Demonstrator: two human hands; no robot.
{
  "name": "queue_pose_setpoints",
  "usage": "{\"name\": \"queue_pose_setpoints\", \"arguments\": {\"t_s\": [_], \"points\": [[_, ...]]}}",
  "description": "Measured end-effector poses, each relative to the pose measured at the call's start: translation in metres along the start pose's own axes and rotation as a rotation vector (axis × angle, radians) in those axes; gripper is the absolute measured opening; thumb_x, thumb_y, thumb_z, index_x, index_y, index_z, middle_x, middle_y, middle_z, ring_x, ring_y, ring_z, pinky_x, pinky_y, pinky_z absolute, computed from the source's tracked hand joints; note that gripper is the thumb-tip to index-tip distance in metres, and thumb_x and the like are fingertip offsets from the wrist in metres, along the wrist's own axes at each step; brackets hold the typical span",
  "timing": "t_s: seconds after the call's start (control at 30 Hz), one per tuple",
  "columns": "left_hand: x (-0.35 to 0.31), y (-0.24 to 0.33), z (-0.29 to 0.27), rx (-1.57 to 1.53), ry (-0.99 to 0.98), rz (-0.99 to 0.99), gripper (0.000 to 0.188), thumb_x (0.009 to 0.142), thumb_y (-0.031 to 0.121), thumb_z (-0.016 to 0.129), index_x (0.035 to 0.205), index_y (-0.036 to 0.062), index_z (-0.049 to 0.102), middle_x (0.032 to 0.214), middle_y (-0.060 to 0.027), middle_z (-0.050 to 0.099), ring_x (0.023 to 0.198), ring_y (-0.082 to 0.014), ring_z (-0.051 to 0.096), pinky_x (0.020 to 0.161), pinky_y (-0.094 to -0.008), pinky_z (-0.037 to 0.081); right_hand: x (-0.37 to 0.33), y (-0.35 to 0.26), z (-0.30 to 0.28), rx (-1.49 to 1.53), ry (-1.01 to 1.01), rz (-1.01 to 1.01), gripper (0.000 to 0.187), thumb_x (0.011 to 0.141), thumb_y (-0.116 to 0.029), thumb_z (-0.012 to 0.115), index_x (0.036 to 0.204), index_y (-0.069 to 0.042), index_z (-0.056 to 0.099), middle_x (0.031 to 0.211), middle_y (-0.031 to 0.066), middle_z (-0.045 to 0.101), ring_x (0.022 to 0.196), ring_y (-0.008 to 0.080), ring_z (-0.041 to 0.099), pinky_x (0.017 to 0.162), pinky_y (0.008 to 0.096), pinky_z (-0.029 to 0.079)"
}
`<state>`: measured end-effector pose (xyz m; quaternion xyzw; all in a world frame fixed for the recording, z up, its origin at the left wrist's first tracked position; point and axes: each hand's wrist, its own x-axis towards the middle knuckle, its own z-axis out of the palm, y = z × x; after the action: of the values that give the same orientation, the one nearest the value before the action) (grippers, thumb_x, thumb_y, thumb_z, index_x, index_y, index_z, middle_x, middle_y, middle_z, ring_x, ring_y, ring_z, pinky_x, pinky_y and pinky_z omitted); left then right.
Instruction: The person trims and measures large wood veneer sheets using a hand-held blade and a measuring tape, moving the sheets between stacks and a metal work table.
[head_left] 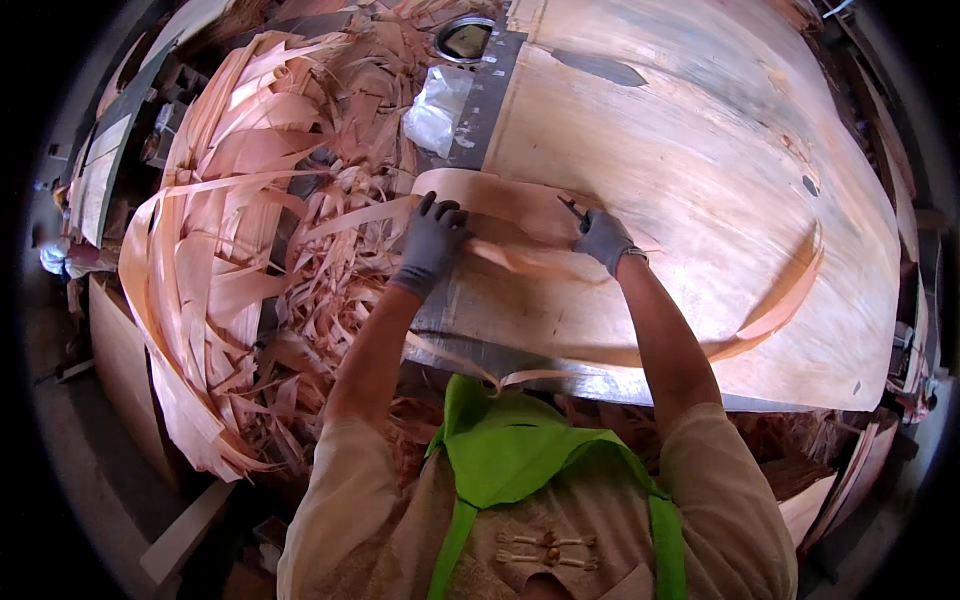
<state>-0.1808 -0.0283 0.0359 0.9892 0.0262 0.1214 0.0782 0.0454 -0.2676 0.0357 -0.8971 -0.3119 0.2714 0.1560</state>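
My left hand, in a grey glove, is closed on the left end of a reddish-brown wood veneer strip. This strip lies across the left part of a large pale veneer sheet. At the strip's right end my right hand, also gloved, grips a small dark knife whose tip points up and left. A narrow cut strip trails between the hands. Farther right, a long curled veneer strip bends over the sheet and passes under my right forearm.
Left of the table, long veneer offcuts and tangled shavings are heaped. A clear plastic bag lies by the dark table edge, near a round metal-rimmed container. Boards stand at far left.
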Motion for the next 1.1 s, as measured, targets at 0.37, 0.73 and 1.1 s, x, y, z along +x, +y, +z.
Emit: {"name": "queue_pose_setpoints", "arguments": {"t_s": [0.37, 0.73, 1.1], "points": [[-0.115, -0.095, -0.041, 0.554, 0.203, -1.055, 0.062, 0.066, 0.015, 0.070, 0.123, 0.0061, 0.048, 0.123, -0.0209, 0.049, 0.117, -0.0361, 0.043, 0.099, -0.0429, 0.033, -0.008, 0.000, -0.002, 0.021, 0.016, 0.014, 0.036, 0.061, -0.024, 0.078, 0.080, -0.004, 0.053, 0.077, 0.0155, 0.063, 0.072, 0.0291, 0.061, 0.066, 0.0373, 0.048], [0.061, -0.031, -0.010, 0.048, -0.026, -0.113, 0.032, 0.070, 0.027, 0.066, 0.101, 0.0187, 0.065, 0.102, -0.0079, 0.058, 0.109, -0.0275, 0.047, 0.102, -0.0497, 0.029, -0.014, 0.001, -0.001, 0.084, 0.031, 0.011, 0.032, 0.068, -0.023, 0.074, 0.076, -0.005, 0.049, 0.060, 0.0080, 0.055, 0.048, 0.0162, 0.054, 0.047, 0.0310, 0.044], [0.030, -0.093, -0.020, 0.357, 0.184, -0.632, 0.025, 0.076, 0.019, 0.057, 0.100, 0.0110, 0.062, 0.105, -0.0097, 0.057, 0.107, -0.0289, 0.050, 0.098, -0.0486, 0.031, -0.015, -0.002, 0.000, 0.102, 0.022, 0.017, 0.033, 0.069, -0.024, 0.072, 0.084, -0.003, 0.051, 0.069, 0.0111, 0.058, 0.060, 0.0219, 0.057, 0.055, 0.0342, 0.046]]}}
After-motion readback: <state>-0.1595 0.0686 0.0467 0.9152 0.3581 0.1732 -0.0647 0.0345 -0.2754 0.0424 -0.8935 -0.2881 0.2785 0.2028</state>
